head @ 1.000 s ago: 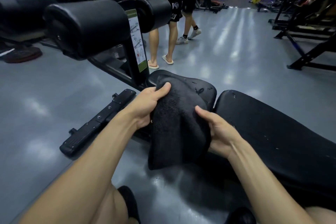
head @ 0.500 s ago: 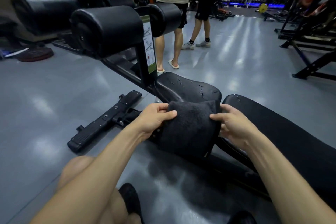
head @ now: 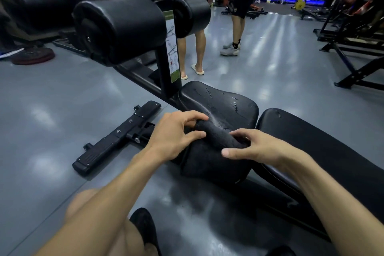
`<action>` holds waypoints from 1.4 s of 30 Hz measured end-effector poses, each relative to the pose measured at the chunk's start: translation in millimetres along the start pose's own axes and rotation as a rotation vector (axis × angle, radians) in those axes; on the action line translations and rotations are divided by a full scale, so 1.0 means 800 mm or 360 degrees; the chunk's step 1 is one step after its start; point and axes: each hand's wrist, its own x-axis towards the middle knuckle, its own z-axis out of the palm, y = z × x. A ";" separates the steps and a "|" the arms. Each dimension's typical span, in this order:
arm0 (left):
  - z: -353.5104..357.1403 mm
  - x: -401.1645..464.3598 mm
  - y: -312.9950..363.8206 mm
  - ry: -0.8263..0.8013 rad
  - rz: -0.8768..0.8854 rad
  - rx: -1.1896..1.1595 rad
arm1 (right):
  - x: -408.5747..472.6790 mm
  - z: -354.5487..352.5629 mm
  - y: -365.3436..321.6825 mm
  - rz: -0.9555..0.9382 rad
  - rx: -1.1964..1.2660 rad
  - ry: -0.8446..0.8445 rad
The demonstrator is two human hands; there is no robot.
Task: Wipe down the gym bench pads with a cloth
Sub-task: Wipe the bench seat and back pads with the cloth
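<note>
The left hand (head: 174, 135) has its grip pinched on the near-left edge of the black cloth (head: 212, 151), bunched over the seat pad (head: 228, 104). Just right, the right hand (head: 261, 147) grips the cloth's other edge, beside the back pad (head: 324, 151).

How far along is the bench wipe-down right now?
Done: nothing visibly. In hand: left hand and right hand grip the black cloth bunched at the seat pad's near edge. Left: seat pad, back pad, roller pad.
</note>
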 end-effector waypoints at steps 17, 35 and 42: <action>0.017 0.124 -0.077 -0.0424 -0.0007 -0.0636 | 0.087 0.045 0.057 -0.0093 0.1630 -0.0072; 0.035 0.161 -0.111 -0.0213 -0.0217 -0.0698 | 0.130 0.046 0.032 -0.0122 -0.0654 0.0986; 0.024 0.157 -0.140 -0.0141 -0.0089 0.0014 | 0.132 0.071 0.083 -0.0101 -0.1170 0.0975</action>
